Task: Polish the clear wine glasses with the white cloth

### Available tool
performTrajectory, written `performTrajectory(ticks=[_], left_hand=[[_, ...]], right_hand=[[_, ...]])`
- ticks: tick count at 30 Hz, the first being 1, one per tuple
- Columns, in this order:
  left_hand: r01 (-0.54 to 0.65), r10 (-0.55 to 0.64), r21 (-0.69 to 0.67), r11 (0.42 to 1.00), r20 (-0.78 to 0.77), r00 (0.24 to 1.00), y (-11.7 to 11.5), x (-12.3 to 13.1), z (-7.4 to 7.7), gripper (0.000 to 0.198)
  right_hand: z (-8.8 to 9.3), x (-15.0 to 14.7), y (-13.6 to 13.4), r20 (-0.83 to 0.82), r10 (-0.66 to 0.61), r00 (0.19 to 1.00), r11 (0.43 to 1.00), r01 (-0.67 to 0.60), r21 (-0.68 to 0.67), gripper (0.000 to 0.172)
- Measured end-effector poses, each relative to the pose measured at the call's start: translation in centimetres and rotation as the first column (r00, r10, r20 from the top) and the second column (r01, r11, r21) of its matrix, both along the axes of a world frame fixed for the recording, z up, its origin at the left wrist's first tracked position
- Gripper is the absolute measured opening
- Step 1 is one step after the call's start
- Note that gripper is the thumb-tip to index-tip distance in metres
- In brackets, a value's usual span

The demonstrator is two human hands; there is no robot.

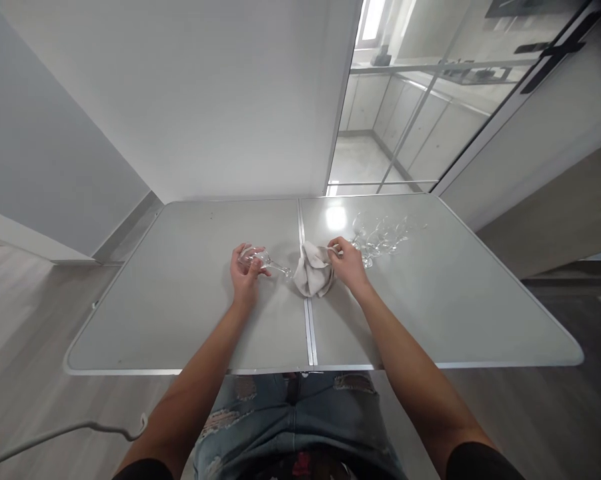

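My left hand (247, 272) is wrapped round the bowl of a clear stemmed glass (264, 257). The glass is tilted on its side, its stem pointing right toward a crumpled pale cloth (313, 271). Between thumb and fingers, my right hand (345, 263) pinches the cloth's right edge, and the rest of it bunches up over the middle seam of the table. The foot of the glass lies close to the cloth's left side; whether they touch, I cannot tell.
Several clear stemmed glasses (380, 237) lie in a group just beyond my right hand. The folding table (180, 320) has a metal-edged seam down its middle. A white wall (205, 100) and a glass door (405, 100) stand behind it. A grey cable (70, 429) hangs at lower left.
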State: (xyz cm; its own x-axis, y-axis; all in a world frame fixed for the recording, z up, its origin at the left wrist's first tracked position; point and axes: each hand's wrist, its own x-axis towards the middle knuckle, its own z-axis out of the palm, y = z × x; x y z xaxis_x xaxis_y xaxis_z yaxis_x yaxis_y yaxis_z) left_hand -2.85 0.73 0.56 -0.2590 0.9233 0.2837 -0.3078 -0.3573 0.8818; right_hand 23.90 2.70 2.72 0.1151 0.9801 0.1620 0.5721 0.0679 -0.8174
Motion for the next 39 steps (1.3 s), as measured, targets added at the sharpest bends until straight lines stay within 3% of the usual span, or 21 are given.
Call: performTrajectory(ticks=[3, 8, 10, 11, 15, 17, 19, 21, 23, 25, 26, 27, 29, 31, 34, 36, 39], left_hand=[[-0.058, 0.058, 0.004, 0.998, 0.035, 0.998, 0.2, -0.3, 0.0, 0.054], [-0.064, 0.063, 0.003, 0.998, 0.034, 0.997, 0.2, -0.4, 0.0, 0.053], [-0.052, 0.052, 0.001, 0.999, 0.028, 0.998, 0.1, -0.2, 0.1, 0.054], [-0.048, 0.048, 0.002, 0.999, 0.025, 0.999, 0.1, -0.2, 0.1, 0.055], [-0.001, 0.001, 0.011, 1.000, 0.000, 1.000, -0.2, 0.3, 0.1, 0.060], [0.053, -0.053, 0.016, 0.998, -0.030, 0.998, -0.4, 0.6, 0.0, 0.062], [0.119, -0.118, 0.016, 0.993, -0.063, 0.991, -0.5, 0.9, 0.0, 0.065], [0.160, -0.158, 0.011, 0.987, -0.085, 0.984, -0.7, 1.1, 0.1, 0.066], [0.161, -0.160, 0.004, 0.987, -0.090, 0.983, -0.9, 1.2, 0.3, 0.065], [0.160, -0.159, 0.004, 0.987, -0.085, 0.984, -1.2, 1.3, 0.4, 0.064], [0.171, -0.170, 0.007, 0.985, -0.083, 0.982, -1.3, 1.4, 0.5, 0.064], [0.186, -0.185, 0.014, 0.982, -0.080, 0.980, -1.3, 1.4, 0.6, 0.065], [0.212, -0.209, 0.031, 0.977, -0.078, 0.975, -1.4, 1.6, 0.7, 0.066], [0.226, -0.222, 0.040, 0.973, -0.089, 0.971, -1.4, 1.7, 0.7, 0.067], [0.229, -0.222, 0.045, 0.972, -0.115, 0.968, -1.3, 1.7, 0.7, 0.068], [0.217, -0.211, 0.048, 0.975, -0.107, 0.972, -1.3, 1.8, 0.6, 0.067], [0.235, -0.232, 0.031, 0.972, -0.077, 0.970, -1.2, 1.9, 0.4, 0.065]], right_hand=[[-0.1, 0.5, 0.1, 0.034, -0.013, 0.999, 1.000, 0.013, 0.013, 0.029], [-0.4, 0.3, -0.6, 0.080, 0.175, 0.981, 0.976, -0.162, -0.146, 0.038], [-0.4, 0.1, -0.7, 0.110, 0.202, 0.973, 0.963, -0.177, -0.204, 0.045], [-0.3, 0.0, -0.7, 0.113, 0.191, 0.975, 0.965, -0.165, -0.203, 0.041], [1.0, -0.8, -0.9, -0.091, -0.001, 0.996, 0.998, 0.007, 0.066, 0.008], [2.0, -1.7, -1.5, -0.280, 0.029, 0.960, 0.985, 0.020, 0.170, 0.015], [2.7, -2.6, -2.4, -0.401, 0.210, 0.892, 0.970, -0.139, 0.200, 0.034], [2.9, -3.6, -3.1, -0.376, 0.454, 0.808, 0.890, -0.398, 0.221, 0.041], [2.8, -4.2, -3.4, -0.233, 0.663, 0.711, 0.748, -0.617, 0.246, 0.027], [2.4, -4.7, -3.3, -0.113, 0.757, 0.643, 0.647, -0.715, 0.265, 0.035], [2.2, -5.0, -3.2, -0.088, 0.747, 0.659, 0.654, -0.705, 0.273, 0.041], [2.0, -5.2, -3.1, -0.080, 0.702, 0.707, 0.698, -0.661, 0.277, 0.042], [1.5, -5.6, -2.9, -0.069, 0.569, 0.820, 0.805, -0.537, 0.251, 0.027], [1.0, -6.0, -2.7, -0.036, 0.508, 0.861, 0.851, -0.495, 0.175, 0.025], [0.6, -6.2, -2.6, -0.133, 0.577, 0.806, 0.813, -0.582, 0.003, 0.028], [0.4, -6.2, -2.5, -0.403, 0.573, 0.714, 0.743, -0.660, -0.112, 0.039], [0.3, -6.0, -2.5, -0.777, 0.336, 0.532, 0.640, -0.734, -0.227, 0.046]])
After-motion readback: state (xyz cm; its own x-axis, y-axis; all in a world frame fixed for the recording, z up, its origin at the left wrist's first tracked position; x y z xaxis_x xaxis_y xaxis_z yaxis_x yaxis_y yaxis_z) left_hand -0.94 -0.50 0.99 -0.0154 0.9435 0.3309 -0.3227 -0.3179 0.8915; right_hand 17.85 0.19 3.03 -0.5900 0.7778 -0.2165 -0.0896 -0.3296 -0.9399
